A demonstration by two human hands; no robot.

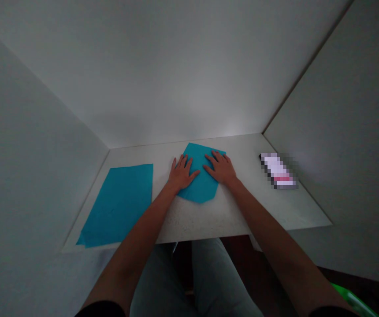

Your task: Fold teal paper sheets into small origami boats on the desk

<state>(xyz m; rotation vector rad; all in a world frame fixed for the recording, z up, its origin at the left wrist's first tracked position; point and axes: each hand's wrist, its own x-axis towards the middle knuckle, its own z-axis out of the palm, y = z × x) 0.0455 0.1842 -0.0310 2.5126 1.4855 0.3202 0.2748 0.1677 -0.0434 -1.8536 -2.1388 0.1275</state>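
A folded sheet of blue paper (198, 187) lies on the white desk in front of me, its outline angular with slanted corners. My left hand (181, 173) rests flat on its left side, fingers spread and thumb pointing inward. On the right side of the same sheet lies my right hand (221, 168), also flat with the fingers apart. Both palms cover parts of the paper's edges. Left of my hands is a stack of larger blue paper (120, 202), uneven at its lower left corner and partly behind my left forearm.
The white desk (202, 224) is enclosed by a back wall (183, 79) and side walls. A phone (278, 171) with a lit, blurred screen lies at the right. My legs are under the front edge. Something green (351, 299) shows at the lower right.
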